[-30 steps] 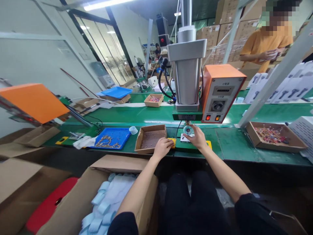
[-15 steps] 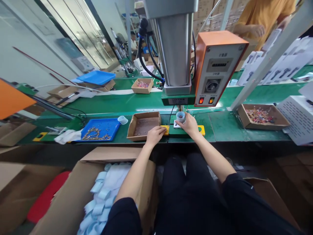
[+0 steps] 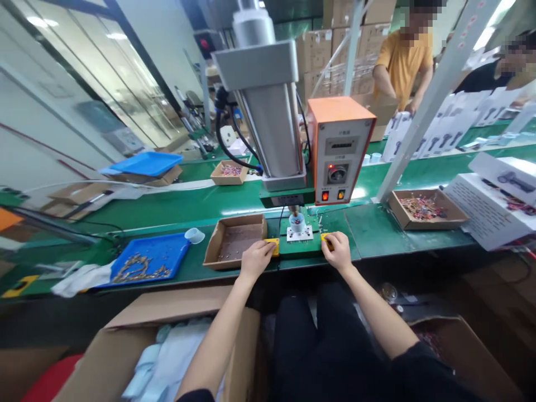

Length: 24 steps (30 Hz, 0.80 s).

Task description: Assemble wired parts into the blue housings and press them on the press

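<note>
A light blue plastic cup (image 3: 297, 225) stands upright on the white fixture plate (image 3: 307, 235) of a press, right beneath its metal ram (image 3: 295, 211). Small parts inside the cup are too tiny to make out. My left hand (image 3: 254, 261) has its fingers closed over the yellow button box (image 3: 275, 245) to the left of the fixture. On the other side, my right hand (image 3: 339, 252) curls over the second yellow button box (image 3: 324, 238), partly covering it. Neither hand touches the cup.
The press cylinder (image 3: 272, 131) and orange control box (image 3: 341, 148) rise above the bench. A cardboard tray (image 3: 213, 245), blue tray (image 3: 138, 245) and loose cup (image 3: 195, 235) lie left. Wired parts fill a box (image 3: 427, 223) right. Two people work beyond.
My right hand has let go of the cup and moved right to the yellow button box. The cup stays on the fixture. A red light now shows on the control box dial. The view has shifted.
</note>
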Motion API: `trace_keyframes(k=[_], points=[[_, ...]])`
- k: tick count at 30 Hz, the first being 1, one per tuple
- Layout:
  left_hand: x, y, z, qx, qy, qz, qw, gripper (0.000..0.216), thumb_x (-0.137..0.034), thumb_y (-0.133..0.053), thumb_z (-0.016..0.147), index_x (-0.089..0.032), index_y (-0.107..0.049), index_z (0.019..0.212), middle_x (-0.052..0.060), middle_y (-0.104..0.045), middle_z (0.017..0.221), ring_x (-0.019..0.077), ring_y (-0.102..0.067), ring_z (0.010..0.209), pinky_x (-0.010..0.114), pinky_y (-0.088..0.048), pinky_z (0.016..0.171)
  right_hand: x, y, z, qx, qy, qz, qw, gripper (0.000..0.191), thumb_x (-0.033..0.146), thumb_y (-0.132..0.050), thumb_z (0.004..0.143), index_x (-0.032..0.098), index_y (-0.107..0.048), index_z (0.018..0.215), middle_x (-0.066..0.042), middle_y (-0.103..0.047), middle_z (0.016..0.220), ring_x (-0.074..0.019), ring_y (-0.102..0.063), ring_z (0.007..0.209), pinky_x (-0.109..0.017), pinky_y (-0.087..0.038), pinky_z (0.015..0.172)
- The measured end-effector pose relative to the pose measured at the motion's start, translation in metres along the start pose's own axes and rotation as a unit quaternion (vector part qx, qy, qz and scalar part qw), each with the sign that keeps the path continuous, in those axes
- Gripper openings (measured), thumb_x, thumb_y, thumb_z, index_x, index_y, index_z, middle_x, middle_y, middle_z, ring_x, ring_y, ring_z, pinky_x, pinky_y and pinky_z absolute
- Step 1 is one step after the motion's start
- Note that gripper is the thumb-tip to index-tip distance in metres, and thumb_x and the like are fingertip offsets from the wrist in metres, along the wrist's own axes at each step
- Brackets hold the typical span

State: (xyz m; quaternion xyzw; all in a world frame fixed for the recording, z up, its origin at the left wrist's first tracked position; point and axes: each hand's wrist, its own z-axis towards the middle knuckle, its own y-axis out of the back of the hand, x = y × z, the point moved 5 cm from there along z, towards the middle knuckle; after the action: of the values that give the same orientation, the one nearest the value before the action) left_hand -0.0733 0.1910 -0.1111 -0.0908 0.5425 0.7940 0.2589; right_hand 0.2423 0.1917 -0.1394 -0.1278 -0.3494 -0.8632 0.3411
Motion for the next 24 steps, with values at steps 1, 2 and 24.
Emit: trace_keyframes(k=[1,2,24], points=[[-0.005,0.003,0.004,0.002,0.006,-0.005,1.000,0.025,-0.034,-0.063,0.102,-0.028,-0.086,0.095,0.007,-0.080,0.095,0.0250,-0.071,0.099,0.033,-0.057,0.091,0.001,-0.001,0.001,-0.010,0.000,0.004,1.000,0.019,0.036,-0.057,0.095,0.021,-0.069,0.092,-0.009,-0.071,0.093,-0.0244,-0.066,0.091,-0.044,-0.052,0.092],[-0.011,0.006,0.010,0.001,0.008,-0.009,1.000,0.023,-0.034,-0.064,0.101,-0.028,-0.086,0.095,0.007,-0.080,0.094,0.0249,-0.070,0.098,0.034,-0.057,0.092,0.002,-0.001,0.001,-0.019,0.001,0.008,1.000,0.019,0.037,-0.058,0.095,0.021,-0.069,0.093,-0.009,-0.071,0.093,-0.0250,-0.066,0.092,-0.044,-0.052,0.091],[-0.083,0.016,0.131,0.177,0.064,-0.132,0.973,0.022,-0.040,-0.085,0.075,-0.018,-0.084,0.078,0.003,-0.078,0.074,0.0193,-0.069,0.076,0.027,-0.046,0.066,-0.009,0.000,-0.003,-0.050,0.015,0.041,0.998,0.019,0.034,-0.056,0.098,0.022,-0.069,0.092,-0.008,-0.071,0.091,-0.0248,-0.067,0.089,-0.042,-0.053,0.088]])
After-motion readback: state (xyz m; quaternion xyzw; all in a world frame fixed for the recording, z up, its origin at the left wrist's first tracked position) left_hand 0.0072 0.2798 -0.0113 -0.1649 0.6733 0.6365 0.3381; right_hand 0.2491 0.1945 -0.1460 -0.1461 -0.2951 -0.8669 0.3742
